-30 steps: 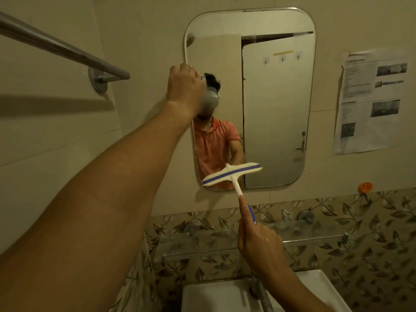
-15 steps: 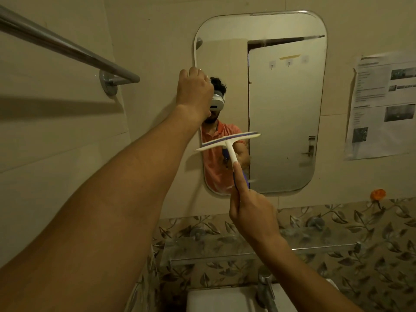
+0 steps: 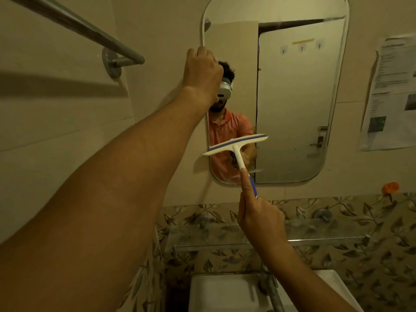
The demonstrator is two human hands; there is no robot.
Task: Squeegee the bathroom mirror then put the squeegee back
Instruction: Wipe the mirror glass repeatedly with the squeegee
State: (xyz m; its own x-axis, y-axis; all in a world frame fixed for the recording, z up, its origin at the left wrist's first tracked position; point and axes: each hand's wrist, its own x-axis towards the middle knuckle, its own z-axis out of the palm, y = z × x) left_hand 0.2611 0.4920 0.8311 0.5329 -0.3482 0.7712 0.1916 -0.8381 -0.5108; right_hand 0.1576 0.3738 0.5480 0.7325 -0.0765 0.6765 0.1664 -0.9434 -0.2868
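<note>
Squeegee (image 3: 235, 144) blade is sitting across the lower-left part of the mirror (image 3: 292, 97), having climbed off the bottom edge where it was 1 second ago. Right hand (image 3: 258, 218) is gripping the blue-and-white handle, index finger lying straight along it; left hand (image 3: 202, 72) is curling over the mirror's left rim, steadying it. That lift is reading as a reset for another downward pull, so wiping is carrying on and the put-back is waiting its turn.

Two hands (image 3: 202, 73) (image 3: 258, 218), one squeegee (image 3: 234, 145), one mirror (image 3: 292, 97), one towel bar (image 3: 78, 25), one glass shelf (image 3: 315, 233), one sink (image 3: 225, 293), one notice (image 3: 391, 93).
</note>
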